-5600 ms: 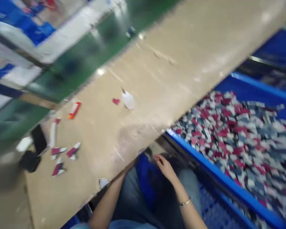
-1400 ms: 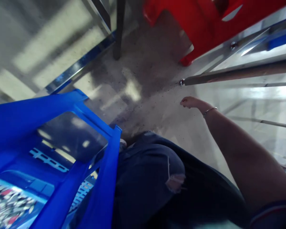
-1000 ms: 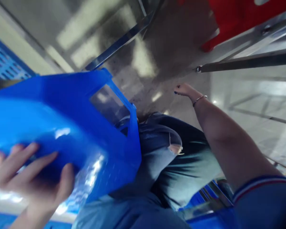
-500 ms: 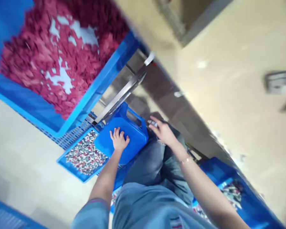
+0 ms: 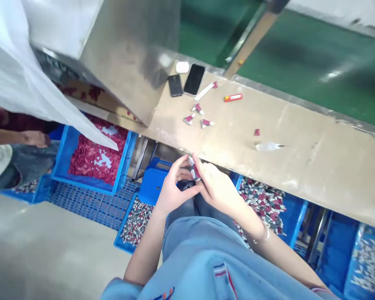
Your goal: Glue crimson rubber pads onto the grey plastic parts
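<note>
In front of my body, over my lap, my two hands meet at a small dark-red and white piece (image 5: 193, 167). My right hand (image 5: 217, 185) pinches it from the right with thumb and fingers. My left hand (image 5: 171, 189) curls around from the left, its fingertips and thumb at the piece's ends. Several similar red-and-white pieces (image 5: 198, 108) lie on the tan worktable (image 5: 300, 166) beyond my hands. Just left of my left hand is a blue plastic stool (image 5: 150, 183).
A blue crate of red pieces (image 5: 92, 160) stands left, near a co-worker's hand (image 5: 37, 138). Blue bins of mixed pieces (image 5: 136, 223) flank me. On the table lie a phone (image 5: 194, 79), a red lighter (image 5: 233, 98) and a needle-tipped bottle (image 5: 268, 146). White sheeting (image 5: 43, 83) hangs upper left.
My left hand has left the blue stool and come to the piece in my right hand. The view has swung round from the red crate toward the worktable.
</note>
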Action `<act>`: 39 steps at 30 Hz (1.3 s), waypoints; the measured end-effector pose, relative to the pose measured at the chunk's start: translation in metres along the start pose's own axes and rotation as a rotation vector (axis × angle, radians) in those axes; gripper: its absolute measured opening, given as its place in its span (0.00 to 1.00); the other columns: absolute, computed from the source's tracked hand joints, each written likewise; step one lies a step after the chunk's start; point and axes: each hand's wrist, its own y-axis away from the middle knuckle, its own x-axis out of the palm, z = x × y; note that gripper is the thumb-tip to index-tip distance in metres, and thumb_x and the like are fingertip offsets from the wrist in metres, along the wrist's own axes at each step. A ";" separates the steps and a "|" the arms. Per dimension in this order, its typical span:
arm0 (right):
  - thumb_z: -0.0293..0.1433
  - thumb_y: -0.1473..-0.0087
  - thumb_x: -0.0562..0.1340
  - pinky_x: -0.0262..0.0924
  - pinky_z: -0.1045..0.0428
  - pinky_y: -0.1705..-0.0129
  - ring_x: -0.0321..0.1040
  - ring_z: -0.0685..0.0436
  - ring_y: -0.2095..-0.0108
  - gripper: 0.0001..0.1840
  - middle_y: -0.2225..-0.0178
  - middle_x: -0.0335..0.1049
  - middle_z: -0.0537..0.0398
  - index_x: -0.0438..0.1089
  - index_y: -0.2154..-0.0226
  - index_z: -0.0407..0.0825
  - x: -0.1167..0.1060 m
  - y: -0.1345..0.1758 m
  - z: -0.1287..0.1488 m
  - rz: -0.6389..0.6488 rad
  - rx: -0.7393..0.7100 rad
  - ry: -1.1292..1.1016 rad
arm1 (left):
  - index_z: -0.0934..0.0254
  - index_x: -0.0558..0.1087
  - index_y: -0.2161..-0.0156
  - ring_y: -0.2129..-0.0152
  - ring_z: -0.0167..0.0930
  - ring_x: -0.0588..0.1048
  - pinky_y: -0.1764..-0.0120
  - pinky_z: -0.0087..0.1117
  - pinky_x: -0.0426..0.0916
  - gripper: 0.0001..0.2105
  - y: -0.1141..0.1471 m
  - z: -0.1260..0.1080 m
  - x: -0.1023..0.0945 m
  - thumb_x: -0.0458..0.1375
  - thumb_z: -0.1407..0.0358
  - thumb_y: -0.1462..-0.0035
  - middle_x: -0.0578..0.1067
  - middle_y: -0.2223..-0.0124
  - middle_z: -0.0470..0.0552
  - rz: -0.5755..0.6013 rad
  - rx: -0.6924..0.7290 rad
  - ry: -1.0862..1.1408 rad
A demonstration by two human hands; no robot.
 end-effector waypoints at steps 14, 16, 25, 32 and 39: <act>0.30 0.31 0.60 0.75 0.52 0.64 0.83 0.44 0.63 0.18 0.60 0.81 0.54 0.58 0.41 0.56 -0.118 0.145 -0.031 -0.818 0.159 -0.247 | 0.61 0.85 0.59 0.66 0.28 0.84 0.58 0.22 0.79 0.17 -0.010 -0.116 0.193 0.79 0.59 0.55 0.87 0.61 0.50 0.438 0.117 -0.135; 0.30 0.31 0.60 0.75 0.52 0.65 0.82 0.45 0.66 0.18 0.63 0.80 0.56 0.58 0.42 0.56 -0.121 0.157 -0.037 -0.896 0.182 -0.191 | 0.61 0.85 0.60 0.65 0.28 0.84 0.58 0.21 0.78 0.17 -0.009 -0.114 0.212 0.79 0.58 0.55 0.87 0.61 0.50 0.453 0.096 -0.148; 0.33 0.29 0.57 0.67 0.53 0.76 0.70 0.48 0.79 0.07 0.73 0.75 0.61 0.65 0.49 0.56 -0.138 0.189 -0.051 -1.031 0.139 -0.095 | 0.62 0.84 0.65 0.70 0.26 0.82 0.63 0.21 0.77 0.15 0.012 -0.114 0.258 0.78 0.57 0.55 0.85 0.67 0.48 0.455 0.058 -0.256; 0.29 0.31 0.58 0.63 0.52 0.77 0.67 0.48 0.80 0.10 0.73 0.74 0.61 0.66 0.49 0.57 -0.127 0.193 -0.053 -1.054 0.085 -0.209 | 0.63 0.82 0.65 0.72 0.27 0.80 0.65 0.23 0.76 0.12 0.029 -0.113 0.262 0.75 0.60 0.53 0.84 0.68 0.48 0.379 0.026 -0.352; 0.25 0.35 0.61 0.71 0.50 0.65 0.73 0.45 0.68 0.14 0.65 0.77 0.56 0.66 0.49 0.56 -0.123 0.182 -0.047 -0.965 0.034 -0.281 | 0.61 0.80 0.52 0.60 0.28 0.84 0.54 0.25 0.78 0.14 0.031 -0.115 0.239 0.70 0.68 0.45 0.85 0.55 0.50 0.374 0.173 -0.302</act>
